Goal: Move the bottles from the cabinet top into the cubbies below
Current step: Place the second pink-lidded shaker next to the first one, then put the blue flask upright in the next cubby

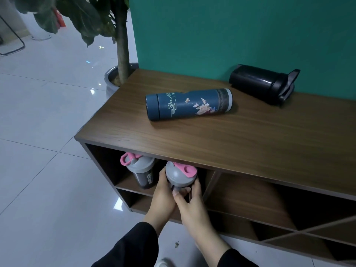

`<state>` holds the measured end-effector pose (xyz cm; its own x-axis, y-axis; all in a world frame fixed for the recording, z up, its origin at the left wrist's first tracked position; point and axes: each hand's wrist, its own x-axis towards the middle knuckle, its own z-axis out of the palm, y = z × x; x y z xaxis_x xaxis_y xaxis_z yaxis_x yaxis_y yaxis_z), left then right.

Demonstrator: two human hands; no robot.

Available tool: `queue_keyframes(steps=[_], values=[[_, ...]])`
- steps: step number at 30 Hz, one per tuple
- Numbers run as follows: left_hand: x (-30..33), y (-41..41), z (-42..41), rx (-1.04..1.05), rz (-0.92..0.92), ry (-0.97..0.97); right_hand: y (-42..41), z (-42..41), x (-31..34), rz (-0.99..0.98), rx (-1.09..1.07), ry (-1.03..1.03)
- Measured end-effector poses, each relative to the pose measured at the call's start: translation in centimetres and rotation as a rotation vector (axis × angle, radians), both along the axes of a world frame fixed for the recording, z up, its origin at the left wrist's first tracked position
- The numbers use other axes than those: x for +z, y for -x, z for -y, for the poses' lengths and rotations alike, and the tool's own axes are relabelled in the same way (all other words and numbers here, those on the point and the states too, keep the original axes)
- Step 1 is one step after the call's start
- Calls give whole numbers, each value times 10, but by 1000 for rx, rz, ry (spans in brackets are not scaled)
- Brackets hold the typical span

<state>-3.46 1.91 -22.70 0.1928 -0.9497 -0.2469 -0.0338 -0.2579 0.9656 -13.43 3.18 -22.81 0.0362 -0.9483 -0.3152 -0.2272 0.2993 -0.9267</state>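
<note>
Both hands hold a shaker bottle with a grey lid and pink cap (178, 175) at the mouth of the upper left cubby. My left hand (163, 193) wraps its left side and my right hand (192, 201) grips its right side and bottom. Its body is mostly hidden by my fingers. A matching shaker bottle (140, 170) stands upright just to its left inside the same cubby. On the wooden cabinet top (250, 143) a blue floral thermos (188, 104) lies on its side. A black shaker bottle (264, 83) lies on its side near the back wall.
The cabinet has further cubbies to the right (250, 191) and diagonal-divided ones at the lower right (308, 234). A green wall (231, 31) backs the cabinet. A potted plant (121, 74) stands at the left rear corner. White tiled floor (48, 151) spreads to the left.
</note>
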Motion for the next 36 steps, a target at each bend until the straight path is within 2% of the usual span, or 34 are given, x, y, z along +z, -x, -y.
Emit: queue_keyframes(steps=[2, 4, 7, 10, 12, 14, 16, 18, 21, 24, 26, 28, 32, 34, 36], values=[[0, 0, -1, -18, -1, -3, 3, -1, 4, -35, 52, -36], [3, -1, -4, -25, 84, -9, 9, -11, 8, -71, 85, -55], [6, -2, -9, 131, 262, -91, 21, -46, 25, -93, 43, 30], [23, 11, -21, 297, 231, -131, 34, -72, 73, -199, 36, 423], [32, 24, -33, 288, 177, -121, 40, -59, 114, -237, 55, 792], [35, 34, -42, 208, 221, -112, 44, -25, 156, -280, 100, 948], [33, 38, -45, 145, 311, -76, 41, 21, 190, -428, 114, 953], [33, 38, -46, 98, 410, -23, 31, 69, 208, -683, 191, 913], [35, 38, -47, 33, 491, 31, 20, 137, 220, -1088, 464, 742], [36, 37, -48, 1, 503, 53, 14, 180, 226, -1296, 719, 560], [35, 36, -48, 8, 500, 75, 10, 196, 222, -1312, 794, 493], [34, 34, -48, 9, 508, 89, 8, 197, 218, -1279, 779, 507], [41, 28, -51, 41, 555, 181, 17, 165, 222, -1196, 657, 709], [47, 26, -55, 89, 588, 271, 32, 135, 234, -1007, 470, 790], [52, 26, -61, 140, 590, 421, 56, 97, 249, -715, 261, 815]])
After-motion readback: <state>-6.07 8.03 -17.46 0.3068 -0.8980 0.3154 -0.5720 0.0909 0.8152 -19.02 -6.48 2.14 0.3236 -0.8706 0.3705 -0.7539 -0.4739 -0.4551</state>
